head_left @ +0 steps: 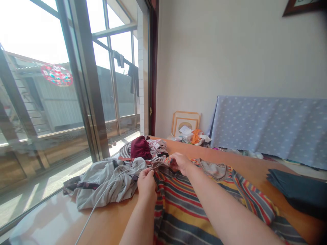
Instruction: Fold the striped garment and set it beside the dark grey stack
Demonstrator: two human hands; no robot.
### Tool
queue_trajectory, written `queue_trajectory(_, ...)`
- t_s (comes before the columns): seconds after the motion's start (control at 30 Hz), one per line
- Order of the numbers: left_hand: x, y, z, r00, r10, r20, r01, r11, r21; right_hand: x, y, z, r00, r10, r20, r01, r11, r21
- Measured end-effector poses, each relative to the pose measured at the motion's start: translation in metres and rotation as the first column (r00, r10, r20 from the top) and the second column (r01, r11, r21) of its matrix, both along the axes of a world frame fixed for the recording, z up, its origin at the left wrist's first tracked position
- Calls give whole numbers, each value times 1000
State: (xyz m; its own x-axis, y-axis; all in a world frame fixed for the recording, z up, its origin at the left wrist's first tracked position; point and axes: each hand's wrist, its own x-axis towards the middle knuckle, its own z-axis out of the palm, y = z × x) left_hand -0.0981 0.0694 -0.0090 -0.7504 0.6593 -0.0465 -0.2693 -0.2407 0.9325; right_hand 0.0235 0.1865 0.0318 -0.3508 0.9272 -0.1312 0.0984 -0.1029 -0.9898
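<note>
A striped sweater (184, 197) in red, yellow, grey and dark bands lies spread over the table in front of me, its round neckline (213, 170) toward the far side. My left hand (147, 182) pinches a brownish edge of the sweater at its left side. Farther out, my right hand (181, 162) is closed on another bit of the same striped knit, and the cloth stretches between both hands. Part of what the right fingers hold is hidden behind the hand. Just left of my left hand lies a crumpled grey garment (109, 183).
A thin white cord (95, 204) runs over the grey garment. Behind it is a heap with a maroon cloth (140, 148). Dark folded cloth (298, 190) lies on the wooden table (120, 217) at right. A glass window (51, 102) borders the left side; a dotted blue cover (268, 126) hangs behind.
</note>
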Motion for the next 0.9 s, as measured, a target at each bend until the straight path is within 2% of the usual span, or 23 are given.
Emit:
queue_trajectory(0.1,-1,1,0,999,-27,-17,28,999,23,0,8,7,996,41,-82,-42,999,-11)
queue_trajectory(0.2,0,2,2,998,-44,-39,46,998,42,0,11,7,993,88,-73,-92,994,-62)
queue_trajectory(0.53,6,1,2,995,-76,-70,78,997,25,1,-6,-22,987,143,68,-128,973,-192)
queue_trajectory(0.67,6,-1,2,993,-79,-91,79,997,-5,-2,-11,-25,985,124,117,-108,985,-137)
queue_trajectory(0.8,5,-1,1,987,-88,-133,84,996,-34,0,-2,-11,995,92,39,-90,994,-55)
queue_trajectory(0.9,7,-1,2,978,-103,-182,96,994,-50,5,7,1,997,71,-5,-71,997,-36)
